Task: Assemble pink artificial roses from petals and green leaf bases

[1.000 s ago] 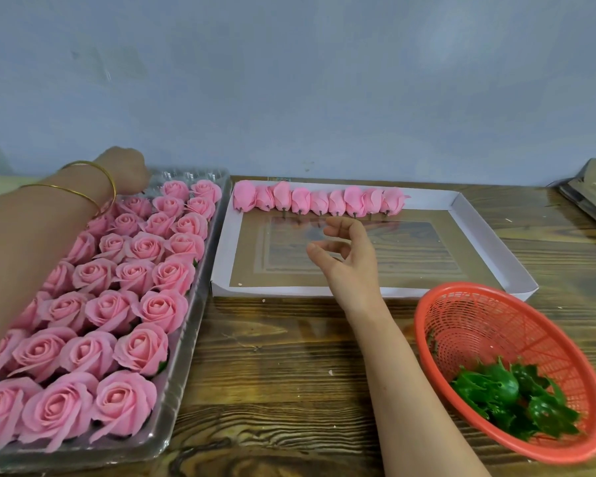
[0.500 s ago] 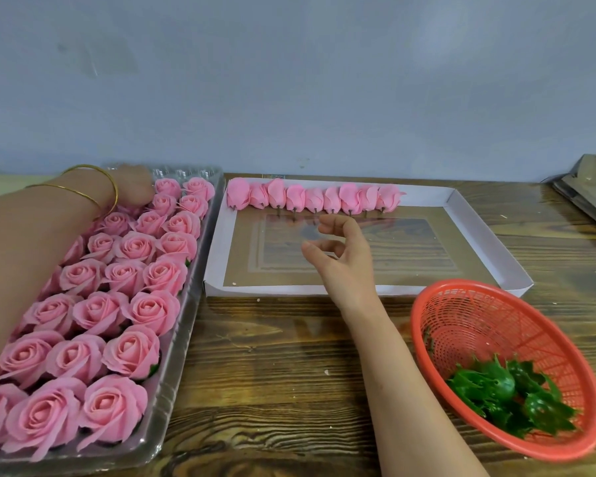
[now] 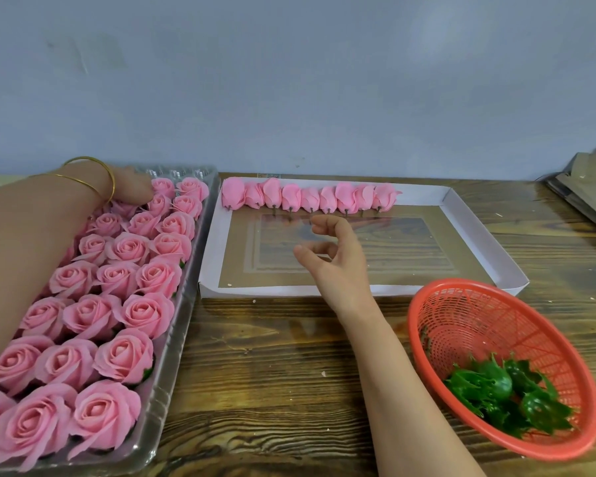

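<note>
1. Left hand (image 3: 131, 187) reaching to far end of clear plastic tray (image 3: 172, 346) at left, fingers down among pink rose heads (image 3: 117, 280); grip hidden by wrist and blooms, so cannot tell whether one is grasped.
2. Right hand (image 3: 331, 256) hovering over white cardboard tray (image 3: 479, 242), fingers loosely curled, holding nothing.
3. Finished roses (image 3: 310, 197) lined along far edge of cardboard tray, stems toward near side.
4. Green leaf bases (image 3: 510, 394) heaped in near side of red basket (image 3: 461, 325), at right, well apart from either hand.
5. Risk: left forearm lying low over packed blooms; likely to crush or drag neighbours out of seats on withdrawal.
6. Risk: soft petals liable to bruise under a tight pinch.
7. Risk: basket at near right edge of worktop (image 3: 272, 373), beside right forearm; elbow swing could tip it.
8. Obstruction: none between hands; stacked sheets (image 3: 592, 191) at far right clear of work.
</note>
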A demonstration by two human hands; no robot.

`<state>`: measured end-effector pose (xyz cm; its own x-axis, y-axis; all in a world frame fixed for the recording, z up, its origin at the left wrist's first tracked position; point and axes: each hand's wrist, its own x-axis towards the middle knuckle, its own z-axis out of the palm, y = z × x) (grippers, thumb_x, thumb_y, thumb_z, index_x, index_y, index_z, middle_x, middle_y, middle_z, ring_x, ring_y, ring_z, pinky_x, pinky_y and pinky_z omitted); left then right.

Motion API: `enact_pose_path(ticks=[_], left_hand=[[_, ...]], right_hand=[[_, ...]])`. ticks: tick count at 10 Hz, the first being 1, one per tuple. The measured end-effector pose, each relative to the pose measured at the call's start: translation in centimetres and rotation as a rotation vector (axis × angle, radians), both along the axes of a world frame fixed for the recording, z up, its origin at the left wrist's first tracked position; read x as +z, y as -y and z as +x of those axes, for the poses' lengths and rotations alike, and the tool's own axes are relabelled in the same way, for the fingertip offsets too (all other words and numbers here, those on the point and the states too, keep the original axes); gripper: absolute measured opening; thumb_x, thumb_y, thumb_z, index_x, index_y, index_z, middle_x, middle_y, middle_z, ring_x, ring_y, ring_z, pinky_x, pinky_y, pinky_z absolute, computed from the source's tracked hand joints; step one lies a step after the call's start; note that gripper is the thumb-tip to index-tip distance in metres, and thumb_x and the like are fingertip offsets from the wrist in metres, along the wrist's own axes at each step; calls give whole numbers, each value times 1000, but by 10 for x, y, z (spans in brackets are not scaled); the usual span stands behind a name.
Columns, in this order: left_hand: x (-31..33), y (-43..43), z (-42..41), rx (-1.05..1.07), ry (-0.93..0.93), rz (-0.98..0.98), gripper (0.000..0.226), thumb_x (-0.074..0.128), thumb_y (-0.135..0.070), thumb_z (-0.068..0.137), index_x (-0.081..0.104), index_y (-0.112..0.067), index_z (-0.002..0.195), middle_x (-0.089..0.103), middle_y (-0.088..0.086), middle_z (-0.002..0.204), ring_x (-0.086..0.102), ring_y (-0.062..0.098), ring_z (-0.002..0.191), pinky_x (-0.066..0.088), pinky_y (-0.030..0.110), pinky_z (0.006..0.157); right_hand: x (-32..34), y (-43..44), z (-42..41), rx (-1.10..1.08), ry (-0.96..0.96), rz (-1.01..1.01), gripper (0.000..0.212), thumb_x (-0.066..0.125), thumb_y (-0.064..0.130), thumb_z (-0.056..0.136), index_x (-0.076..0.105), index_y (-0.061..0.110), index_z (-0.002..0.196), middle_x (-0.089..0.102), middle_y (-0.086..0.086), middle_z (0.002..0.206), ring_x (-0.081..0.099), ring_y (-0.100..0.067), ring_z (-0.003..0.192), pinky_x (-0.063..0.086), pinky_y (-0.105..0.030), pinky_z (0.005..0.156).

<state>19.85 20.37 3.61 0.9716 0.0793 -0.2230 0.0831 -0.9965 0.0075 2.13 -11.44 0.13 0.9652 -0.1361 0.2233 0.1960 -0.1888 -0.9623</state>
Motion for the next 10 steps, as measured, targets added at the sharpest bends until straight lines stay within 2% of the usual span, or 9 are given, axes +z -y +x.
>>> enact_pose_path(ticks=[1,2,3,4,6,8,9,10], left_hand=[[2,-9,4,112,-72,-50,37,41,-14,101,47,7,130,51,32,130,55,45,116,50,40,74],[1,-2,3,104,-80,-75,35,46,-14,99,49,5,129,51,30,132,53,43,118,49,43,87],[-2,0,5,46,-17,-120,33,52,-15,97,53,0,126,50,25,135,48,37,123,39,38,102],[-2,-4,9,24,-10,-104,36,49,-16,98,49,-1,130,48,24,137,47,36,125,38,38,105],[-1,-4,5,7,31,-157,42,53,-21,97,45,-1,133,44,28,139,42,39,129,38,39,105],[5,-4,2,15,31,-145,59,57,-19,95,31,-5,146,34,30,142,36,42,132,34,40,106],[13,-5,-2,32,29,-114,66,60,-23,93,25,-11,149,26,28,143,36,44,129,35,45,107],[31,-11,-8,84,19,-181,74,66,-28,90,22,-19,149,23,21,142,43,40,118,48,46,91]], right_hand=[[1,0,-1,10,-7,-10,41,72,9,83,54,26,115,55,2,119,59,2,76,48,-17,77],[1,-1,-1,10,-10,-10,41,72,8,83,54,29,113,55,1,120,59,2,76,49,-19,79],[1,-1,-1,12,-11,-8,40,72,8,84,54,30,113,54,1,120,58,1,76,50,-21,79],[1,-1,-1,17,-10,-11,41,72,9,84,54,28,114,55,3,118,58,2,75,49,-19,77],[1,-1,0,5,-10,-11,40,72,8,83,55,25,116,55,3,118,58,3,74,49,-20,77],[2,-2,0,5,4,-7,41,71,7,83,56,21,119,56,3,118,59,2,77,51,-20,78],[2,-1,-1,11,17,-1,40,71,7,83,56,22,118,56,3,117,59,2,77,51,-19,78],[4,-2,-2,0,28,14,39,70,3,83,56,23,113,57,4,114,58,3,75,49,-17,74]])
